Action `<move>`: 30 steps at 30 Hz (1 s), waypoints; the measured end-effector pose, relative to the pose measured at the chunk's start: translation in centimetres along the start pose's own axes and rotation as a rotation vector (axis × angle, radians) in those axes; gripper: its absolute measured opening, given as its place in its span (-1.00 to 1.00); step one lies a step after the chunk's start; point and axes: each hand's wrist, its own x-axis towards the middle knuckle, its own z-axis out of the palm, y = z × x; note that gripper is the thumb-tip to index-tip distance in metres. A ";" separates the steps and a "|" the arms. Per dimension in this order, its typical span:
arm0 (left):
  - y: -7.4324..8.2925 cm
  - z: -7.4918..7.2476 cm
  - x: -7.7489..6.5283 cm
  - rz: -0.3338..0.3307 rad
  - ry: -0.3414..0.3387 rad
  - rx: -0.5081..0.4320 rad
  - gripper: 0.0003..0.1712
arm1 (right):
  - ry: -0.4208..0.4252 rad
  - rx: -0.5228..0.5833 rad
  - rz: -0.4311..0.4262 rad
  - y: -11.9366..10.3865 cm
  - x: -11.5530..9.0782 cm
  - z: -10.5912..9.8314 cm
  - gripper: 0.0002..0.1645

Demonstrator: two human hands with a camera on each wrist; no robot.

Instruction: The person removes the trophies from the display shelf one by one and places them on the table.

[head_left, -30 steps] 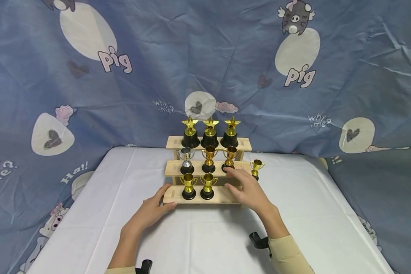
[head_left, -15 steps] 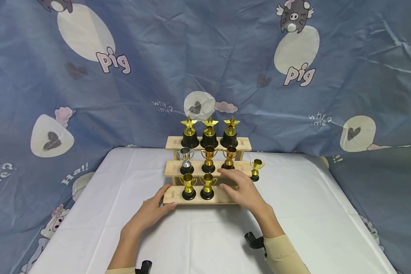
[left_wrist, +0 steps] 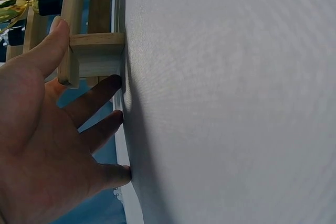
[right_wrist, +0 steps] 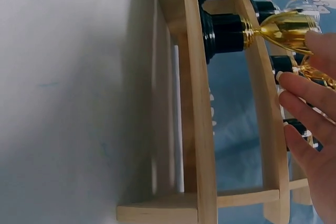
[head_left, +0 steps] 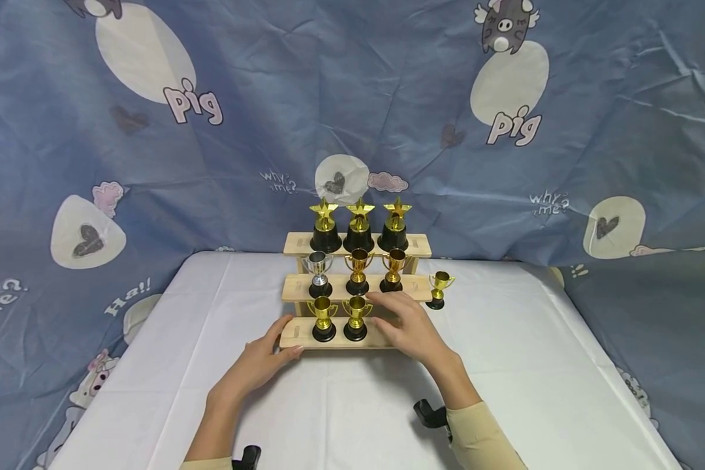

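Note:
A three-tier wooden display stand (head_left: 296, 332) stands on the table. My left hand (head_left: 260, 360) grips the left end of its bottom shelf. In the left wrist view the thumb (left_wrist: 54, 38) lies on the shelf's edge, and the other fingers spread down towards the tablecloth. Two gold trophy cups stand on that shelf, a left cup (head_left: 323, 312) and a right cup (head_left: 357, 312). My right hand (head_left: 408, 328) hovers beside the right cup, its fingers loosely bent around the cup's side. One digit overlaps the cup's rim in the right wrist view; whether it touches I cannot tell.
The middle shelf bears a silver cup (head_left: 319, 269) and two bronze-gold cups (head_left: 358, 264). Three star trophies (head_left: 360, 225) stand on top. Another small gold cup (head_left: 440, 284) is right of the stand. A blue patterned curtain (head_left: 352, 98) hangs behind the white table (head_left: 523, 339).
My right hand has shifted left, from over the right part of the bottom shelf to beside the right gold cup. The left hand has kept its place on the stand.

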 end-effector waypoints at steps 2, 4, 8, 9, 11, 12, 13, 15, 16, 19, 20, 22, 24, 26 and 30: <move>0.0 0.0 0.0 0.004 0.002 -0.002 0.01 | -0.003 -0.006 0.001 -0.1 0.0 0.1 -0.46; 0.1 0.0 0.0 0.008 0.002 -0.002 0.00 | -0.006 -0.012 0.003 -0.1 -0.1 0.2 -0.47; 0.1 0.0 0.0 0.018 0.002 -0.003 -0.01 | -0.008 -0.020 0.000 -0.2 -0.1 0.3 -0.48; 0.1 0.0 0.0 0.019 0.001 -0.004 -0.01 | -0.009 -0.020 0.002 -0.2 -0.1 0.3 -0.46; 0.1 0.0 0.0 0.023 0.001 -0.005 -0.02 | -0.018 -0.017 0.013 -0.3 -0.1 0.4 -0.44; 0.0 0.0 0.0 0.024 0.001 -0.006 -0.02 | -0.024 -0.015 0.025 -0.4 -0.1 0.4 -0.42; 0.0 0.0 0.0 0.026 0.000 -0.008 -0.02 | -0.029 -0.013 0.037 -0.5 0.0 0.4 -0.41; 0.0 0.0 0.0 0.030 -0.001 -0.010 -0.02 | -0.035 -0.009 0.053 -0.7 0.0 0.5 -0.38; 0.0 0.0 0.0 0.031 -0.002 -0.008 -0.02 | -0.037 -0.005 0.059 -0.8 0.0 0.5 -0.38; 0.1 0.0 -0.1 0.025 -0.003 -0.007 -0.01 | -0.038 -0.001 0.064 -1.1 0.2 0.8 -0.40; 0.1 0.0 -0.1 0.023 -0.004 -0.007 -0.01 | -0.037 0.001 0.062 -1.2 0.3 0.9 -0.41; 0.2 0.0 -0.1 0.019 -0.005 -0.003 -0.01 | -0.042 0.006 0.077 -1.4 0.4 1.0 -0.43; 0.2 0.0 -0.2 0.015 -0.004 -0.005 -0.01 | -0.046 0.011 0.096 -1.6 0.5 1.2 -0.44; 0.1 0.0 -0.2 0.021 -0.003 -0.004 -0.02 | -0.048 0.012 0.119 -1.8 0.7 1.3 -0.44; 0.0 0.0 -0.2 0.023 -0.002 -0.007 -0.02 | -0.036 0.016 0.153 -2.0 0.9 1.4 -0.47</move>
